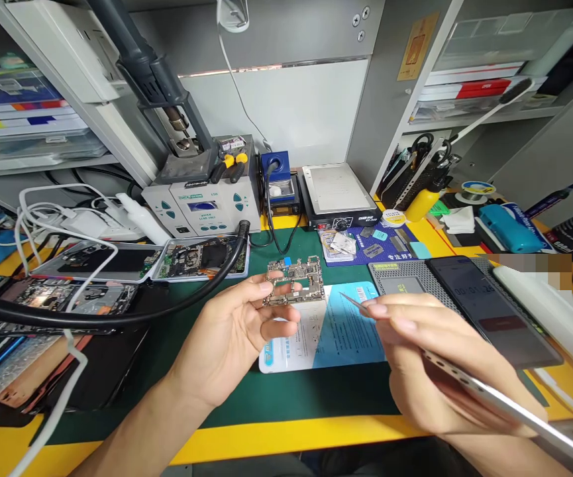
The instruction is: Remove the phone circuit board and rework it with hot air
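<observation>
Pinched at its left edge, a phone circuit board (311,291) with cut-out openings is held up by my left hand (241,318). Thumb and fingers of that hand close on the board above the mat. My right hand (445,358) grips slim metal tweezers (495,395) with a row of holes along the shank. Their pointed tip is to the right of the board, apart from it. Beneath both lies a blue-and-white printed sheet (350,338) on the green mat (246,397).
A hot-air station (207,205) with a black hose (167,315) crossing the left side stands behind. Opened phones (197,258) lie at left. A heating plate (338,189) sits at the back. A phone showing a timer (485,305) rests on a perforated holder at right.
</observation>
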Demonstrator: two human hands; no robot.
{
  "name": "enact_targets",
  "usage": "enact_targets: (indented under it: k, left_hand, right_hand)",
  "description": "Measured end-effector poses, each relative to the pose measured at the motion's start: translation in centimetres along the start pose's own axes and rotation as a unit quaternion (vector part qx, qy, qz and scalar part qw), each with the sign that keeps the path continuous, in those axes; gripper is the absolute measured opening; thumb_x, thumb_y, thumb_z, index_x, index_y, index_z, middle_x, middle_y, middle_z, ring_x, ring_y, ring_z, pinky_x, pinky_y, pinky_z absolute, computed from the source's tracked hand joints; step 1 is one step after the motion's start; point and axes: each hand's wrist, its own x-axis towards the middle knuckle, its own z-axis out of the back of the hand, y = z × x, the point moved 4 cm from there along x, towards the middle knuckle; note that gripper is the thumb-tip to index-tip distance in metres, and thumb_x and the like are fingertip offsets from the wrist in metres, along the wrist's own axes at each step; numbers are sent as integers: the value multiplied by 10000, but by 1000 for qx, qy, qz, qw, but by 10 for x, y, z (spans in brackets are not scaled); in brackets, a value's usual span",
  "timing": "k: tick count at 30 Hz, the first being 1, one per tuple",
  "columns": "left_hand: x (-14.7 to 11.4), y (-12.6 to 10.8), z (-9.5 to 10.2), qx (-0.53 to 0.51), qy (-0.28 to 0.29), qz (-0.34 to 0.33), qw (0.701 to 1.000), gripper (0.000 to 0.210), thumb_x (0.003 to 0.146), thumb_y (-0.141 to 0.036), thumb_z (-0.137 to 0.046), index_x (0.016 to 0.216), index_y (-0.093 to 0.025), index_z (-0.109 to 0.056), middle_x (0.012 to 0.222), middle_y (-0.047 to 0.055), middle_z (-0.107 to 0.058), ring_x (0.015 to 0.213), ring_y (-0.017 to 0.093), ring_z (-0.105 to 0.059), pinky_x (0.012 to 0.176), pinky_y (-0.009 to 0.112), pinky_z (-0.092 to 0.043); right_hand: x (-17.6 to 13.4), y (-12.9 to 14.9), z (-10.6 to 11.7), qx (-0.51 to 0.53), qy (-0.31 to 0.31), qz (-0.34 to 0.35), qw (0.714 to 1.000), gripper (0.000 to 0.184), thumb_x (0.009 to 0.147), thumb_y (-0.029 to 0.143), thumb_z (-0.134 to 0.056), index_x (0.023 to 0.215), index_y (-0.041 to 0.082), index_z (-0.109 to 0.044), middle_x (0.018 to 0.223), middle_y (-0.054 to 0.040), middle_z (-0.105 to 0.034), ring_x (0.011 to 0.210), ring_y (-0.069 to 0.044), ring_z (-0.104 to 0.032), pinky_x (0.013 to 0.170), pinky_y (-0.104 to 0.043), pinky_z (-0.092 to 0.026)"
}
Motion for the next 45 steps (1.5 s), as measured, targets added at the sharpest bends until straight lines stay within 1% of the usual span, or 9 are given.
enact_targets:
  k: [3, 6, 14, 19, 26, 35, 40, 42, 45]
  left_hand:
    - [2, 0, 1, -8, -12, 13, 1000, 125, 859, -91, -624, 938, -75, -718, 832, 94, -778, 607, 174, -734, 551, 218, -635]
    - [3, 0, 2, -11, -15, 24, 1000, 140, 878, -91, -597, 935, -52, -718, 820, 110, -777, 591, 171, -731, 531, 207, -627]
    - [4, -2, 2, -10, -17, 31, 999, 150, 902, -100, -571, 920, -31, -703, 834, 138, -778, 586, 181, -738, 523, 208, -624]
    - [4, -1, 4, -7, -15, 32, 999, 147, 901, -106, -578, 941, -37, -703, 817, 131, -775, 587, 184, -739, 524, 208, -623]
    - [6, -1, 5, -3, -19, 35, 999, 136, 907, -117, -574, 932, -50, -691, 796, 131, -770, 587, 185, -740, 531, 207, -624]
    - [6, -1, 3, 13, -18, 30, 999, 118, 909, -123, -575, 916, -74, -683, 784, 102, -771, 591, 164, -740, 543, 190, -619]
    - [4, -2, 5, 58, -9, 5, 998, 127, 906, -138, -571, 901, -91, -689, 780, 79, -766, 591, 150, -734, 557, 195, -621]
    - [2, -3, 7, 98, -5, -29, 995, 103, 886, -173, -622, 900, -98, -691, 864, 85, -778, 631, 174, -748, 570, 228, -633]
    - [-1, -5, 10, 180, 2, -79, 981, 178, 845, -267, -725, 910, -106, -690, 982, 116, -787, 673, 225, -767, 574, 261, -636]
  right_hand:
    - [1, -3, -5, 4, -23, -15, 1000, 560, 793, -152, -671, 1211, 211, -754, 1002, -75, -810, 871, -247, -787, 733, -421, -660]
    - [4, -2, -9, 2, -40, 6, 999, 527, 793, -149, -676, 1178, 199, -765, 959, -77, -803, 833, -243, -786, 696, -414, -654]
    - [2, -4, -10, 25, -2, 2, 1000, 535, 774, -175, -659, 1171, 170, -760, 983, -99, -801, 879, -252, -783, 707, -420, -655]
    - [0, -5, -9, 33, -4, 20, 999, 606, 731, -202, -644, 1195, 169, -761, 1005, -93, -803, 888, -268, -790, 764, -456, -666]
    - [-1, -9, -8, 33, 1, 38, 999, 595, 747, -186, -648, 1226, 155, -743, 1028, -86, -795, 920, -263, -791, 818, -448, -671]
    - [1, -4, -10, 18, -13, 26, 999, 574, 765, -183, -674, 1205, 178, -751, 1020, -72, -795, 913, -249, -785, 783, -432, -660]
    - [2, -7, -9, 7, -13, 24, 1000, 554, 762, -181, -670, 1190, 161, -753, 996, -77, -804, 901, -240, -791, 762, -400, -660]
    - [3, -11, -8, -16, -43, 45, 998, 527, 760, -151, -693, 1174, 167, -761, 984, -71, -813, 870, -255, -797, 726, -414, -665]
    - [4, -18, -1, -73, -166, 64, 981, 392, 760, -66, -749, 1059, 183, -800, 909, -46, -818, 751, -251, -787, 647, -427, -655]
